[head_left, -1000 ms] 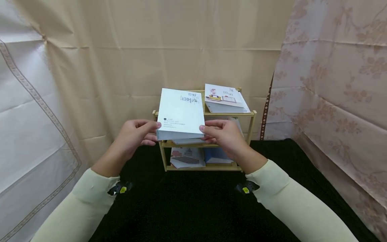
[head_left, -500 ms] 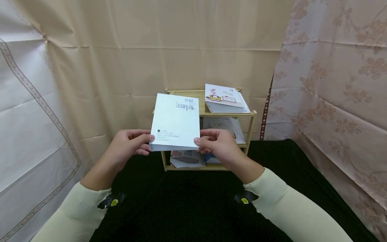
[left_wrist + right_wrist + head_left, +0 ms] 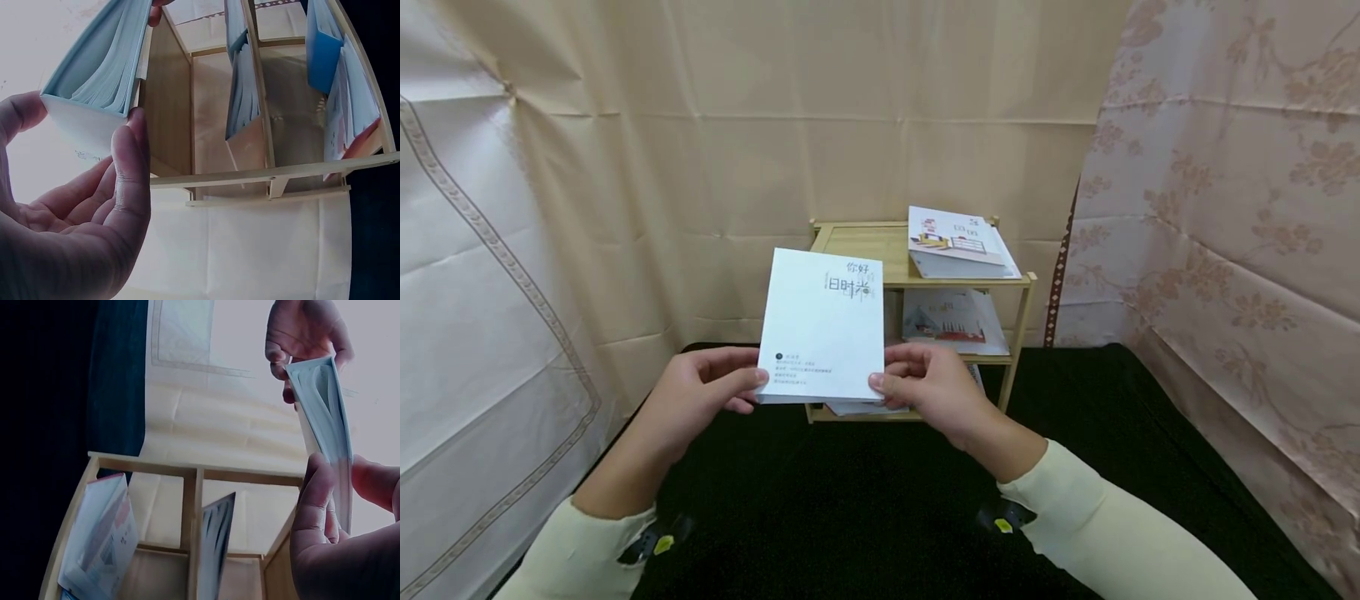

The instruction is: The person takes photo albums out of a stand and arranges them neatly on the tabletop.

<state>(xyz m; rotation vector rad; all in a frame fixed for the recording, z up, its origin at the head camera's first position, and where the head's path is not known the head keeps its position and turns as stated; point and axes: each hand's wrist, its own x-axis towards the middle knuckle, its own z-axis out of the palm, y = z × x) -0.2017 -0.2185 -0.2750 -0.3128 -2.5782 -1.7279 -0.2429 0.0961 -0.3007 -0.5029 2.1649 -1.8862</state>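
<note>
A pale, light-blue-white book (image 3: 823, 325) with dark printed characters is held up in front of a small wooden shelf (image 3: 857, 242), its near edge tilted toward me. My left hand (image 3: 700, 396) pinches its near left corner, thumb on the cover and fingers beneath. At the near right corner my right hand (image 3: 936, 392) grips it the same way. The left wrist view shows the book's page edges (image 3: 109, 69) between thumb and fingers. In the right wrist view the book (image 3: 325, 419) stretches between both hands.
On the shelf's top right lies a white book with a colourful drawing (image 3: 955, 237). Another book (image 3: 955, 321) sits on the middle tier, and a blue one (image 3: 325, 53) on the bottom. Dark cloth (image 3: 820, 508) covers the surface; a beige curtain (image 3: 850, 108) hangs behind.
Both hands have drawn the book toward me, down and slightly left, away from the shelf. The shelf's top left and the middle-tier book now show; the book hides more of the bottom tier.
</note>
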